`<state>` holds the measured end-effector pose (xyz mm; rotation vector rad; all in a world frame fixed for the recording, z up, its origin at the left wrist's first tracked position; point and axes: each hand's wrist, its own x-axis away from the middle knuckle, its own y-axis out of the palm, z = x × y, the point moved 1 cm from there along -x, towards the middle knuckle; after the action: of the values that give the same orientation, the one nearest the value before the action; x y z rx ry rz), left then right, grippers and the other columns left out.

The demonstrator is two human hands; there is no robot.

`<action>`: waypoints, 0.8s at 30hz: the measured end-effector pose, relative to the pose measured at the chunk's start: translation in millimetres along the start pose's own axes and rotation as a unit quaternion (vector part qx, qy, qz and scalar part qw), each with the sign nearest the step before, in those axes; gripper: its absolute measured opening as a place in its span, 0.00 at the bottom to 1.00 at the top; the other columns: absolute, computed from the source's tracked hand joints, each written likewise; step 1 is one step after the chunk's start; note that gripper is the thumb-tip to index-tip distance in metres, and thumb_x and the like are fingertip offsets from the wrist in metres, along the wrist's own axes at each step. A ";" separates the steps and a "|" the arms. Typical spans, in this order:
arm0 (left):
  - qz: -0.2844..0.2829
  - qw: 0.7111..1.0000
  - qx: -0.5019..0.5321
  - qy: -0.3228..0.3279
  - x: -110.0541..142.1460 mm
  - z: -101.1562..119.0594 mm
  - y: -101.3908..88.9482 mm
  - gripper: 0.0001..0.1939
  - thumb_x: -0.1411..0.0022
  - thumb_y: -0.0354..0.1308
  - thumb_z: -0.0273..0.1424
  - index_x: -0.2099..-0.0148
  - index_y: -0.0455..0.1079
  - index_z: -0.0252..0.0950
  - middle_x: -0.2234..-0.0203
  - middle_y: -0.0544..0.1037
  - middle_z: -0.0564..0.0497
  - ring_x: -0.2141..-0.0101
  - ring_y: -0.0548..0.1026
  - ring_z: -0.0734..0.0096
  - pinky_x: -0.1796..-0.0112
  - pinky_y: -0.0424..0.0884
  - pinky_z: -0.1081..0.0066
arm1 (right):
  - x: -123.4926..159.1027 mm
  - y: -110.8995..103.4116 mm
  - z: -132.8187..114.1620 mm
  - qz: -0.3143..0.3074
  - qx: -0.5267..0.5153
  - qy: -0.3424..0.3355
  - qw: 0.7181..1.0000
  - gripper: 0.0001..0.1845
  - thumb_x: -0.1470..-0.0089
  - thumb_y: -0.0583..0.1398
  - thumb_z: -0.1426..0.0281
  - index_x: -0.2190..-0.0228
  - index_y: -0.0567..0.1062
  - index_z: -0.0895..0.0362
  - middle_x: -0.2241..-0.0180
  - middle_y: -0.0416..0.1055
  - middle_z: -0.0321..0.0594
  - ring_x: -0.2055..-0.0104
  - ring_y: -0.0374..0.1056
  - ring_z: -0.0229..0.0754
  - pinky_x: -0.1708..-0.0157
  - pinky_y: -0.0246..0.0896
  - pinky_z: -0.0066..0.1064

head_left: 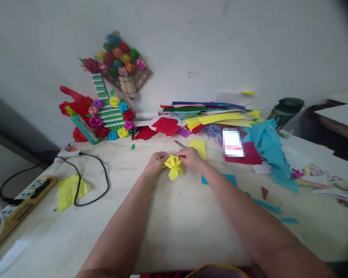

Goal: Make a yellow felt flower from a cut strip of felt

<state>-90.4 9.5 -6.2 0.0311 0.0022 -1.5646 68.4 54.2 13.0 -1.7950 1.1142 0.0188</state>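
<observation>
Both my hands meet over the middle of the table, pinching a small folded yellow paper piece (174, 166) between them. My left hand (156, 161) grips its left side with closed fingers. My right hand (191, 158) holds its right side, fingers curled over the top. The yellow piece looks like a partly formed paper flower with a loose flap hanging down. Just beyond my right hand lie a flat yellow paper strip (198, 148) and a pair of scissors (179, 144).
Finished paper-flower crafts (110, 116) lean against the wall at back left. A heap of coloured paper sheets (208, 116) and blue scraps (266, 150) fill the back right. A black cable (98, 181), a power strip (23, 200) and crumpled yellow paper (69, 190) lie left. A green bottle (285, 110) stands right.
</observation>
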 end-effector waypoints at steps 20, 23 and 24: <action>-0.022 0.999 -0.017 0.020 4.4 12.3 -1.5 0.13 0.56 0.58 0.35 0.69 0.69 0.31 0.81 0.72 0.51 0.79 0.68 0.74 0.77 0.61 0.74 | 3.0 -5.4 0.9 -0.035 -0.042 -0.001 0.999 0.14 0.54 0.53 0.74 0.65 0.75 0.53 0.68 0.73 0.35 0.68 0.67 0.34 0.69 0.60 0.23; -0.020 0.999 -0.038 0.013 5.4 13.6 -2.6 0.13 0.55 0.58 0.36 0.70 0.69 0.31 0.80 0.72 0.50 0.79 0.68 0.74 0.76 0.61 0.74 | 3.2 -5.7 -0.5 -0.016 -0.007 -0.025 1.000 0.15 0.54 0.53 0.76 0.67 0.76 0.53 0.72 0.72 0.35 0.70 0.66 0.33 0.70 0.58 0.22; -0.021 0.999 -0.042 0.007 6.0 14.3 -2.8 0.13 0.56 0.58 0.36 0.71 0.68 0.31 0.80 0.72 0.50 0.79 0.68 0.74 0.76 0.61 0.75 | 3.3 -5.6 -0.7 -0.012 0.000 -0.032 0.999 0.15 0.55 0.53 0.76 0.67 0.76 0.53 0.72 0.72 0.35 0.70 0.66 0.33 0.71 0.58 0.21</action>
<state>-93.4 3.2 7.9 -0.0235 0.0801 -1.6047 73.9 52.0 15.9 -1.7960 1.0463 0.0611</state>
